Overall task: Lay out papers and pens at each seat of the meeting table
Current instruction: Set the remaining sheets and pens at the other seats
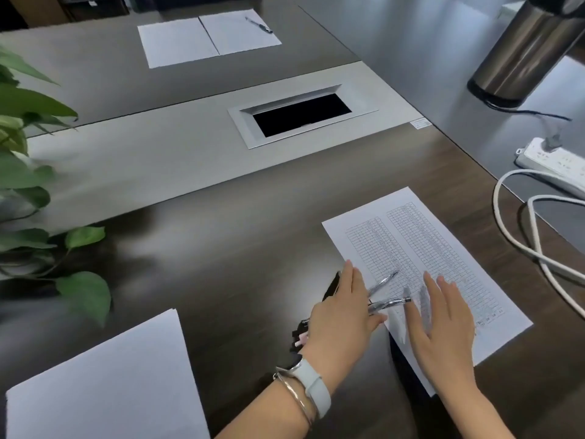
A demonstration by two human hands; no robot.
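A printed sheet with a ruled table point(421, 248) lies on the dark meeting table point(221, 236) at the near right. My right hand point(443, 324) rests flat on its lower part, fingers spread, holding nothing. My left hand point(342, 315), with a white watch on the wrist, grips a bundle of pens point(384, 294); two clear pen tips stick out over the sheet's left edge and dark pen ends show behind the palm. A blank paper stack point(104, 381) lies at the near left. Across the table two white sheets point(205, 36) lie side by side with a pen point(259, 25) on them.
A green leafy plant point(34, 172) crowds the left edge. A recessed cable box point(300, 114) sits in the pale centre strip. At the right stand a steel kettle point(525, 49), a white power strip point(557, 160) and looping white cables point(519, 236).
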